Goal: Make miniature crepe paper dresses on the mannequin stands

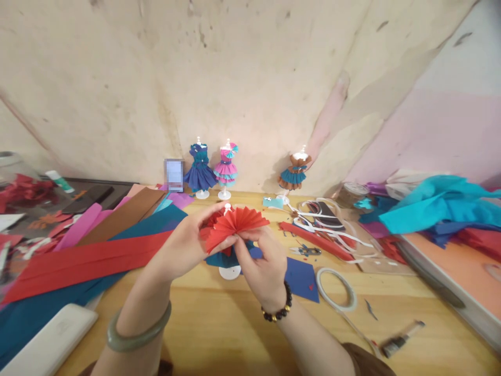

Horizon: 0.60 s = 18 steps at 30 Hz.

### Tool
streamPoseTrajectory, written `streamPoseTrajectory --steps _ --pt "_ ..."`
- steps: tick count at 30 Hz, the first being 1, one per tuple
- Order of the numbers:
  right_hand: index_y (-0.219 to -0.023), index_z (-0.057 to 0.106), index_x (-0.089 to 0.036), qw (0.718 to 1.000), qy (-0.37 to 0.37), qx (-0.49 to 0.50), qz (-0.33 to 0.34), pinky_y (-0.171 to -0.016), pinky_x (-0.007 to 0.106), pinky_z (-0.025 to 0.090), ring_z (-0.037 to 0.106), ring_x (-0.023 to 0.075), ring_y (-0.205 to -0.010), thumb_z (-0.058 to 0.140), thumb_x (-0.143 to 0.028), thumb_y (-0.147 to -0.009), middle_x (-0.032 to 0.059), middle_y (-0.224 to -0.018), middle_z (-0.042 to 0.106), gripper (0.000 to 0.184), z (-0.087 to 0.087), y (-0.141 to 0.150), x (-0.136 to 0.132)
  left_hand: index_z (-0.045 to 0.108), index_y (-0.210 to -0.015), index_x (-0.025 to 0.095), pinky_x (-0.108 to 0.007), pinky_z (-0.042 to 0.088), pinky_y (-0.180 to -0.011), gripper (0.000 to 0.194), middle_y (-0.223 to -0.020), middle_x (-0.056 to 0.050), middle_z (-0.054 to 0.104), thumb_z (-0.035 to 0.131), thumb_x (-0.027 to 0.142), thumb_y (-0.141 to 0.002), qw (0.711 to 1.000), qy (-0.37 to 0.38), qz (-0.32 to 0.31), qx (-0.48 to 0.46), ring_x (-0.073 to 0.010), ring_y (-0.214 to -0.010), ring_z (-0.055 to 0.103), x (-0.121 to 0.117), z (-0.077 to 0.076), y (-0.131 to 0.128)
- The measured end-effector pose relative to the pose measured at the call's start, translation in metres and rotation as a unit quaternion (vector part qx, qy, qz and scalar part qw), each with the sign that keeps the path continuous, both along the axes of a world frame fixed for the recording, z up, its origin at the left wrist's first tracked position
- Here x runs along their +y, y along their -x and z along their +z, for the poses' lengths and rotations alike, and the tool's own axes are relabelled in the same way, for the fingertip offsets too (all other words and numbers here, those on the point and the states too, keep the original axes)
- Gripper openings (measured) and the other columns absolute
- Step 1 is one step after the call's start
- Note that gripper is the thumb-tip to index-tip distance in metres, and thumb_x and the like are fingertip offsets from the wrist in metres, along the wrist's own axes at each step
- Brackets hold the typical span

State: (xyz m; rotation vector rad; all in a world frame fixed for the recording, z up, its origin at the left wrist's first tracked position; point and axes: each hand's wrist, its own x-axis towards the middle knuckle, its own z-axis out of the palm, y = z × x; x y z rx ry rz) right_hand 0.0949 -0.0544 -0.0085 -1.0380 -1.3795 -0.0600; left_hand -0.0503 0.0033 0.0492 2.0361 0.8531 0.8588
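A pleated red paper fan (245, 220) is spread in front of a small dress form (229, 272) that stands on a white round base. My left hand (191, 241) reaches round the form's left side, its fingers partly hidden behind the fan and its thumb along the fan's lower edge. With thumb and forefinger, my right hand (263, 261) pinches the fan at its gathered lower point. Below the fan, a teal and dark blue paper skirt (223, 259) shows on the form. Most of the form's upper body is hidden by the fan and my hands.
Three dressed mini forms, including a pink one (226, 169), stand by the wall. Red crepe paper strips (90, 261) lie left. Thread snips (306, 251), a tape roll (336, 289), a blue paper sheet (302, 279) and a brush (401, 339) lie right. A white power bank-like block (55, 339) sits front left.
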Motion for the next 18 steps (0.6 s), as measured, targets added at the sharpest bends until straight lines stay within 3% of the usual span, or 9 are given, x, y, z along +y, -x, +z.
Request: streamPoseTrajectory --steps 8,18 --pt "-0.083 0.064 -0.024 0.999 0.031 -0.016 -0.033 -0.070 0.033 0.050 0.066 0.0187 -0.075 0.061 -0.016 -0.083 0.0017 -0.078 0.071 0.008 -0.008 -0.003 0.002 0.059 -0.117 0.021 -0.034 0.055 -0.086 0.046 -0.110 -0.005 0.068 0.069 0.042 -0.078 1.000 0.006 -0.025 -0.017 -0.0241 -0.100 0.064 -0.005 0.001 -0.006" --pt "-0.079 0.061 -0.022 0.997 0.070 -0.004 0.018 -0.070 0.031 0.049 0.062 0.0169 -0.074 0.057 -0.017 -0.082 0.0015 -0.078 0.068 0.007 0.005 -0.006 0.002 0.047 -0.136 0.022 -0.040 0.053 -0.094 0.067 -0.122 -0.007 0.065 0.068 0.047 -0.077 0.999 -0.024 0.036 -0.021 -0.0292 -0.114 0.059 -0.002 -0.008 -0.006"
